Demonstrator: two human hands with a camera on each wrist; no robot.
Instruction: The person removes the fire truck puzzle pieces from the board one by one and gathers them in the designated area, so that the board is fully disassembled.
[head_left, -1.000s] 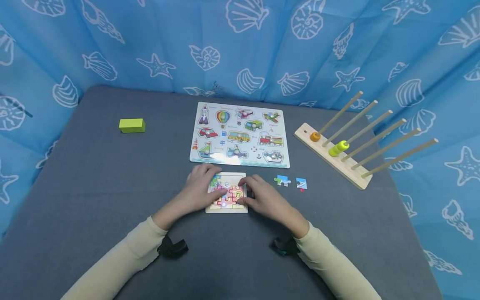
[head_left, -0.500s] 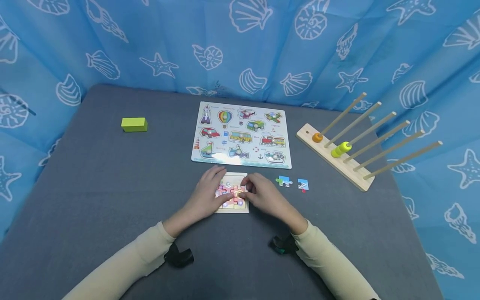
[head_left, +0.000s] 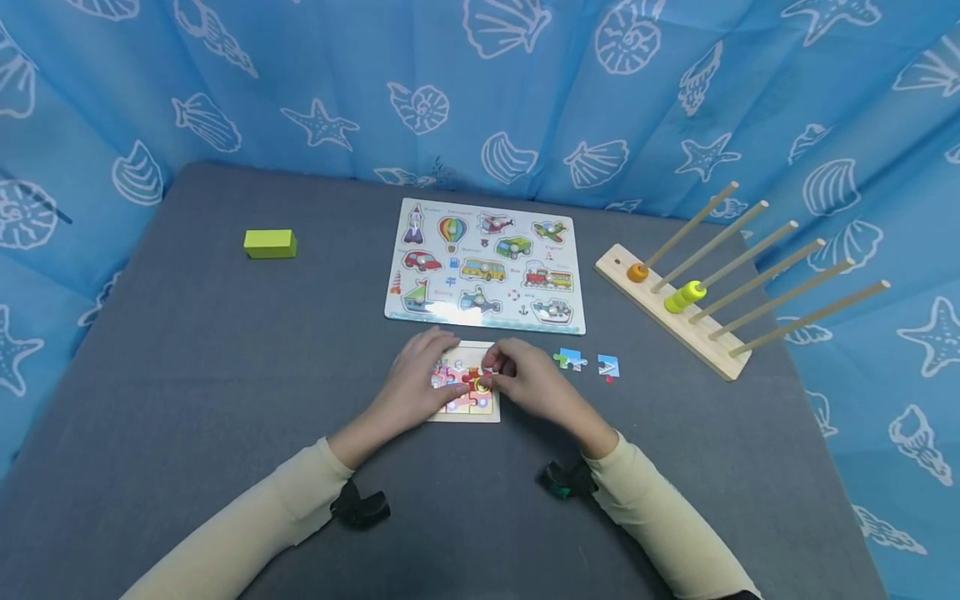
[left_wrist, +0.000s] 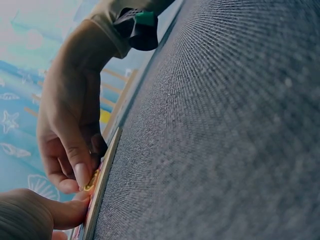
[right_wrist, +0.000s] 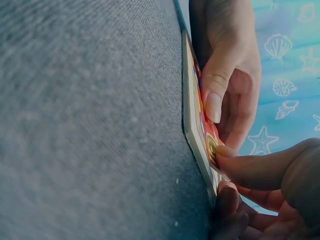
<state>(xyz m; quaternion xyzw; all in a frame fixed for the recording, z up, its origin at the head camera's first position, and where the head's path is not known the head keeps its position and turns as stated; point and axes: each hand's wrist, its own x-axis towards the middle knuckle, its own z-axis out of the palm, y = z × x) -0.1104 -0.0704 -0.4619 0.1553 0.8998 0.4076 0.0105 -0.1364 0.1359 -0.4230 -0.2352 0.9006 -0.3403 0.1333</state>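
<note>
A small jigsaw puzzle in a pale wooden frame (head_left: 480, 419) lies on the table, filled mostly with pink and red pieces. My left hand (head_left: 411, 382) rests over its left side, the thumb pressing on the pieces and the fingers reaching toward the far edge. My right hand (head_left: 534, 383) is at the right edge, pinching a red puzzle piece (right_wrist: 212, 146) with a yellow ring between thumb and fingers. In the right wrist view that piece sits slightly tilted at the frame's edge. Two loose blue puzzle pieces (head_left: 572, 359) lie to the right of the right hand.
Behind the frame lies a white vehicle peg puzzle board (head_left: 487, 265). A wooden peg stand (head_left: 671, 321) with several slanting rods is at the right, bearing orange and yellow-green beads. A green block (head_left: 270, 244) lies far left. A blue shell-print curtain (head_left: 360, 75) hangs behind the table.
My left hand has shifted right over the puzzle, covering more of its left side. The right fingers have stayed at the right edge, and the red piece there now shows raised and darker.
</note>
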